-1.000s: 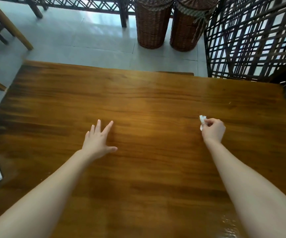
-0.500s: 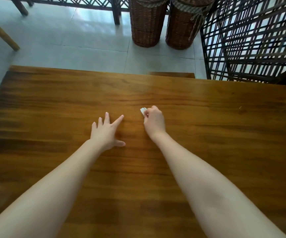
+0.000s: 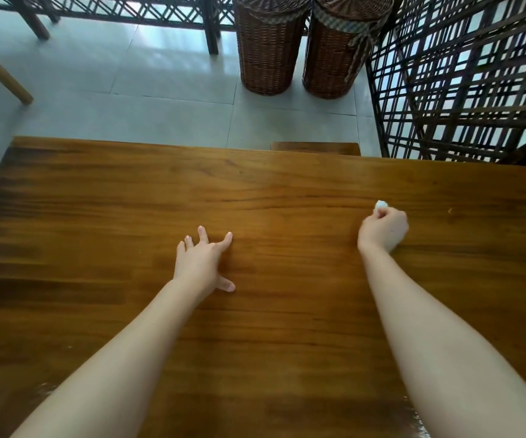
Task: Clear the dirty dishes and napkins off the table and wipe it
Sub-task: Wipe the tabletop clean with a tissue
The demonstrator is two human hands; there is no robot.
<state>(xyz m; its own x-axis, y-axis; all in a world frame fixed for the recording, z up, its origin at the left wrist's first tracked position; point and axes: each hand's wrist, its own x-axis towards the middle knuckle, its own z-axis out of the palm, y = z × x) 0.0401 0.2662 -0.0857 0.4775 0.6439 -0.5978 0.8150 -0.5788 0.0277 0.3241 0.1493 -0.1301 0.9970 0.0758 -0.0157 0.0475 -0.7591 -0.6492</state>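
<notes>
The brown wooden table (image 3: 103, 235) fills the lower view and carries no dishes. My right hand (image 3: 383, 229) is balled around a small white wad of napkin (image 3: 380, 204) and rests on the tabletop right of centre; only a white tip shows past the fingers. My left hand (image 3: 203, 259) lies flat on the wood near the middle with fingers spread. A tiny crumb (image 3: 450, 210) lies right of my right hand.
Two tall wicker baskets (image 3: 268, 52) (image 3: 334, 55) stand on the tiled floor beyond the far edge. A dark lattice screen (image 3: 464, 77) rises at the right. A wooden seat edge (image 3: 315, 148) peeks over the far edge; chair legs (image 3: 2, 74) stand at left.
My right hand swept left with the napkin to the table's middle beside my left hand, then back out to the right. My left hand stayed flat. The view shifted, and the white sheet at left is out of frame.
</notes>
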